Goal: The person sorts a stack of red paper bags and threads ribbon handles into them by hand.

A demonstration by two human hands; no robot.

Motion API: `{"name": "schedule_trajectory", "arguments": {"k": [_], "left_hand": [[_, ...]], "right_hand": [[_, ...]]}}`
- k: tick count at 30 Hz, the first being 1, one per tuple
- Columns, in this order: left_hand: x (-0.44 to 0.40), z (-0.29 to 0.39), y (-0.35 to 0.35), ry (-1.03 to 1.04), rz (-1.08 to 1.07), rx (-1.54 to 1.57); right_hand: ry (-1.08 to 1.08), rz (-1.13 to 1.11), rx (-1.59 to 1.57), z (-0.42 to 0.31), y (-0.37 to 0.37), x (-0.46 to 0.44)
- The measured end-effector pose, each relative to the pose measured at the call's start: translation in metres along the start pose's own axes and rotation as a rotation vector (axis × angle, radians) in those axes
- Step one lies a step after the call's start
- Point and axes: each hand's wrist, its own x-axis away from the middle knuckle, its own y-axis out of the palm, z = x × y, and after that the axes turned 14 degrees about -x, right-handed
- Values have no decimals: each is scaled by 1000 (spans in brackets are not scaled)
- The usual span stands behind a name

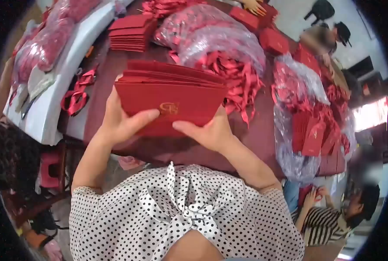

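A stack of flat red paper bags (189, 96) with a gold emblem on the front is held up over the table between both hands. My left hand (120, 118) grips the stack's left end, its thumb lying across the front face near the emblem. At the right end, my right hand (212, 129) has its thumb on the lower front; its other fingers are hidden behind the bags. The upper edges of the stack fan slightly apart. Behind it, red ribbons (237, 78) spill out of a clear plastic bag (222, 37).
Another pile of flat red bags (131, 35) lies at the back left. A looped red ribbon (75, 98) is near the table's left edge. On the right are more bags and ribbons in clear plastic (296, 161). A person in a striped top (324, 224) works at lower right.
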Motion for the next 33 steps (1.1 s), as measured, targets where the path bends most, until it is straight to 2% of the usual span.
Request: {"name": "schedule_trajectory", "arguments": {"k": [1,3,5,6,7,9,10,12,13,14,15,16,17,19,20,23,25,28,30,31,33], "left_hand": [[9,12,6,51,16,-33],[28,23,22,-19,-3,-139],[35,26,50,-228,-47,39],[39,13,64,-325,-60,83],[39,1,72,-358,-152,-22],[41,-5,83,-334,-214,-145],[40,-7,89,-304,-247,-262],[35,-8,92,-311,-262,-221],[30,-5,93,-346,-277,-224],[29,-11,96,-334,-245,-187],[26,-14,101,-330,-258,-190],[22,-16,104,-337,-226,-169],[20,-17,106,-347,-193,-147],[16,-13,112,-365,-191,-159],[15,-13,113,-359,-223,-183],[13,-16,107,-340,-275,-257],[17,-16,102,-346,-282,-309],[21,-8,97,-390,-258,-164],[21,-6,95,-175,-170,-411],[21,-5,94,-175,-167,-410],[19,-5,91,-46,-90,-459]], "right_hand": [[22,-47,66,-16,-7,11],[128,-109,185,-50,-20,36],[285,-34,169,-55,-32,53],[330,-29,43,-45,-42,60],[338,-3,38,-38,-47,70],[453,43,-24,-32,-56,86],[430,11,-38,-38,-63,88],[353,49,143,-38,-80,97],[493,103,242,-40,-88,101],[466,158,174,-48,-99,103],[402,179,293,-54,-113,101],[187,196,535,-56,-129,99],[106,237,636,-58,-144,96],[-79,-13,853,-60,-177,88],[-76,-7,853,-56,-185,86],[-32,-405,879,-41,-199,81],[14,-428,863,-37,-199,79],[41,-429,835,-28,-203,74],[66,-360,828,-28,-206,76],[65,-362,829,-29,-206,77],[-9,-224,798,-33,-205,78]]}}
